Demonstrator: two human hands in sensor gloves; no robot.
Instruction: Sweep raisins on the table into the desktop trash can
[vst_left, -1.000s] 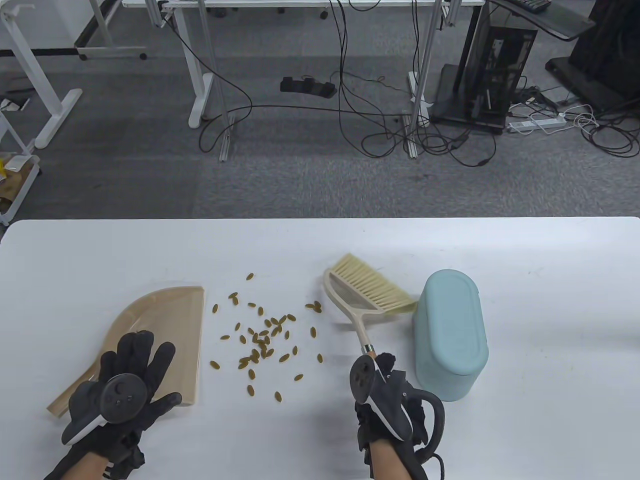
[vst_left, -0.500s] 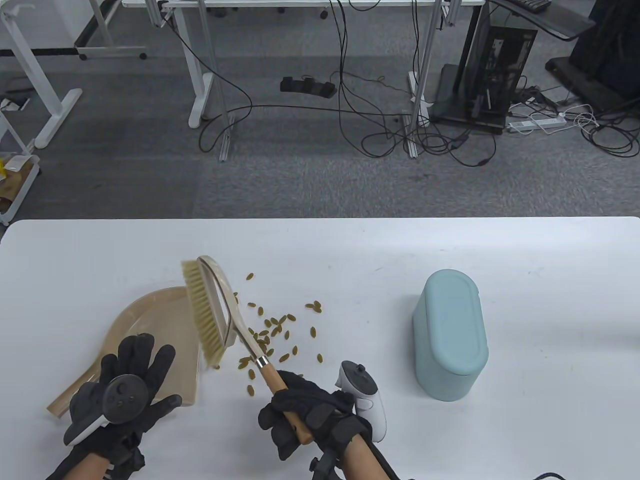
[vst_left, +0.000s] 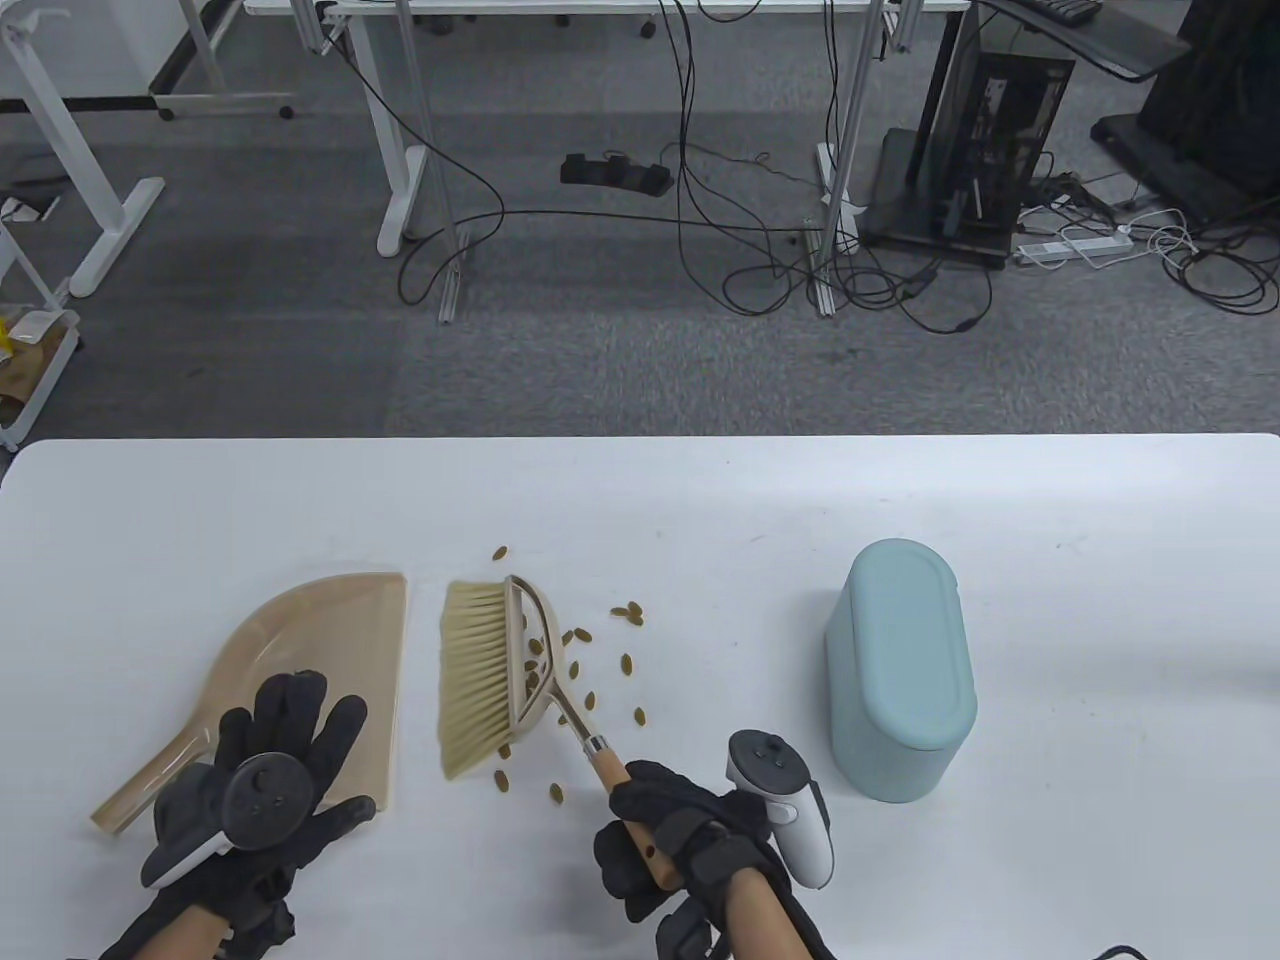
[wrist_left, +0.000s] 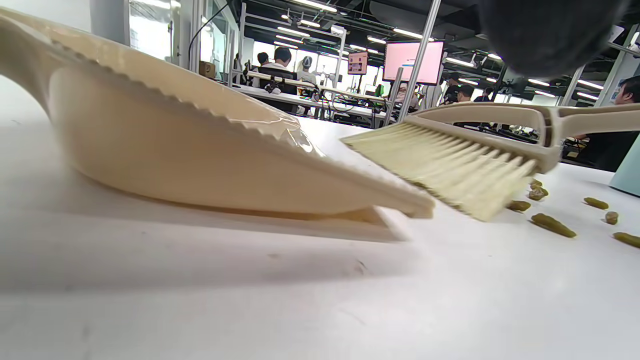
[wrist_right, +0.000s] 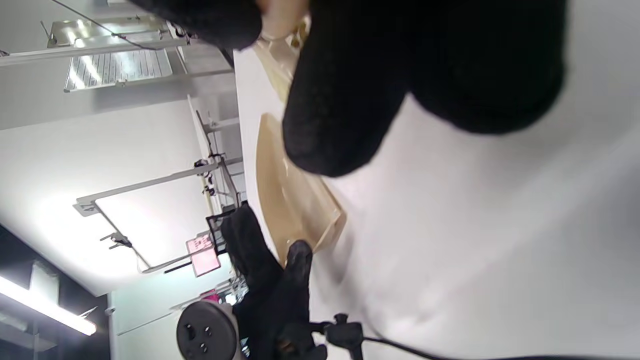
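Table view shows the left hand (vst_left: 262, 800) spread flat on the handle end of the tan plastic dustpan (vst_left: 318, 660), pressing it down just like half a second ago, so the pan has stayed put. Its open lip faces right. Next comes the beige hand brush with the wooden handle (vst_left: 500, 680). Half a second ago it was up over the pan's lip. Now it is back down just right of the lip, with a thin strip of bare table between, and its bristles point at the pan. The right hand (vst_left: 690, 850) is wrapped tight around the handle. I think a new sweep is starting. Most of the small brown raisins (vst_left: 600, 660) still lie right of the brush, some under its frame. Farther right stands the pale blue oval trash can (vst_left: 905, 670), well apart, with open table before it.
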